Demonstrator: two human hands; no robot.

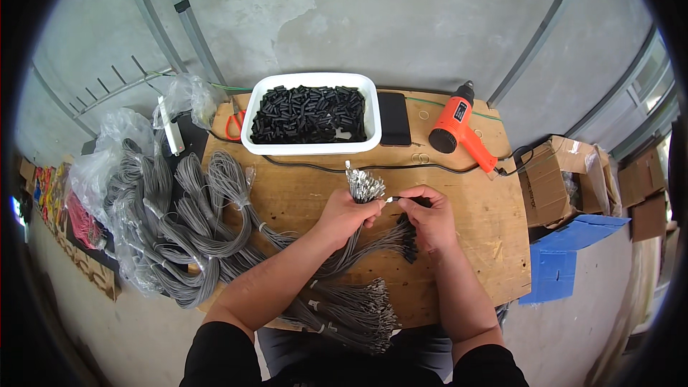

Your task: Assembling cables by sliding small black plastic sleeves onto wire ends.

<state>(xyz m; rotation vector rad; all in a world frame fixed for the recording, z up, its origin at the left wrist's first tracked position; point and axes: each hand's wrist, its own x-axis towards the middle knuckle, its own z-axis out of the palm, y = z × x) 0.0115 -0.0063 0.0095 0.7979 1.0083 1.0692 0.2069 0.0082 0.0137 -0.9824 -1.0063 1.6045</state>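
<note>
Mid-batch, by my read. Nearest the person, at 6 o'clock on the tabletop (473, 244), lies a fan of grey wires with metal terminals (358, 315), ends splayed toward the near edge; I can't tell whether these are sleeved. At centre the left hand (347, 215) has its fingers clamped round a wire bundle (362, 188), terminal ends standing upright above the fist. The right hand (428, 216), just beside it at 3 o'clock, pinches one wire end with fingertips together; a small black sleeve looks to be going on, though it's too small to be sure. Under the right hand, wires with black sleeves (408, 240) hang down, so some are likely done. At 9 o'clock, heaped grey wire coils (186, 236), some in clear bags, appear untouched: plenty left. Far side, 12 o'clock: a white tray (309, 147) heaped with black sleeves (308, 111), so stock is ample. At 1–2 o'clock an orange heat gun (459, 129) lies idle; I'd guess shrinking hasn't started.
</note>
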